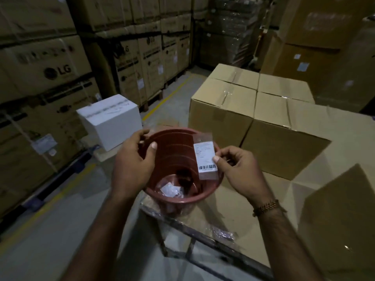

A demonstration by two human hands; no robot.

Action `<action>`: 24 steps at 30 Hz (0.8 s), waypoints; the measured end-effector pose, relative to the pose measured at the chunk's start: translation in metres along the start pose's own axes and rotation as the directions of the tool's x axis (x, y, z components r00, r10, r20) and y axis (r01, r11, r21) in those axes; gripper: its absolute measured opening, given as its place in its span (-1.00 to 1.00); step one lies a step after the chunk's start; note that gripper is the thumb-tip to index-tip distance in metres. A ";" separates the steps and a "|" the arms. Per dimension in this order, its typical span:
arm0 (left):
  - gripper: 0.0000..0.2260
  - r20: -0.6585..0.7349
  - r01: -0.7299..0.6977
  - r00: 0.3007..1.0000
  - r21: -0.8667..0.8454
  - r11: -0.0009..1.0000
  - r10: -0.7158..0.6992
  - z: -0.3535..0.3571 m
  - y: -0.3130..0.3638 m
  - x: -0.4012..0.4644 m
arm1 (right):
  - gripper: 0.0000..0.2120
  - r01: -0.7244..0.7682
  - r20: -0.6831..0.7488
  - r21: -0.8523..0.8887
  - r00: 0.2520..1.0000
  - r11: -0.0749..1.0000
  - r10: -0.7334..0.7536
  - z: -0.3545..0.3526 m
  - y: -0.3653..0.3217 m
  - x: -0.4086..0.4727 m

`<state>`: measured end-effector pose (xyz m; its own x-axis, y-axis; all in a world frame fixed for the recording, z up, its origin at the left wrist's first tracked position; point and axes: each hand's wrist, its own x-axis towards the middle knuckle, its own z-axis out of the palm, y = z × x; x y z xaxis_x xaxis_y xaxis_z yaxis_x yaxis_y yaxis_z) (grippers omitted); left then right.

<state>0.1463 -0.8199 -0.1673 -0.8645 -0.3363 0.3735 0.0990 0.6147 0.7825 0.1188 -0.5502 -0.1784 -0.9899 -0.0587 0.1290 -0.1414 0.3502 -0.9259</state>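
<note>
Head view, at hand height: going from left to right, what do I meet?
White box → left hand, gripping the pot's rim → red-brown pot → labelled clear packet → right hand, pinching that packet → brown taped cartons.

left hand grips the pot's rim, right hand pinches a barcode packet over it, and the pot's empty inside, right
Not empty: the head view shows a small packet lying at the bottom of the pot. The left hand does grip the rim and the right hand does pinch the barcode packet over it.
</note>
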 end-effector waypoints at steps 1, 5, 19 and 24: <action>-0.68 0.013 0.029 0.999 0.021 0.999 -0.029 -0.002 -0.010 0.007 | -0.90 -0.023 0.008 -0.028 1.000 0.999 0.024 0.011 -0.001 0.004; -0.63 0.043 0.086 0.995 0.069 0.994 -0.089 -0.002 -0.031 0.032 | -0.91 -0.043 0.046 -0.222 0.997 0.974 0.054 0.047 -0.006 0.020; -0.71 0.169 0.171 0.975 -0.160 0.972 -0.144 0.014 -0.057 0.043 | -0.91 0.082 0.423 -0.632 0.870 0.770 0.254 0.110 -0.002 0.082; -0.71 0.154 0.180 0.977 -0.204 0.962 -0.150 0.016 -0.065 0.044 | -0.92 0.134 0.482 -0.691 0.818 0.711 0.315 0.123 -0.001 0.095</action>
<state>0.0938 -0.8629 -0.2095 -0.9351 -0.3105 0.1708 0.0404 0.3855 0.9218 0.0258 -0.6714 -0.2087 -0.8494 -0.3885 -0.3572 -0.2391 0.8867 -0.3958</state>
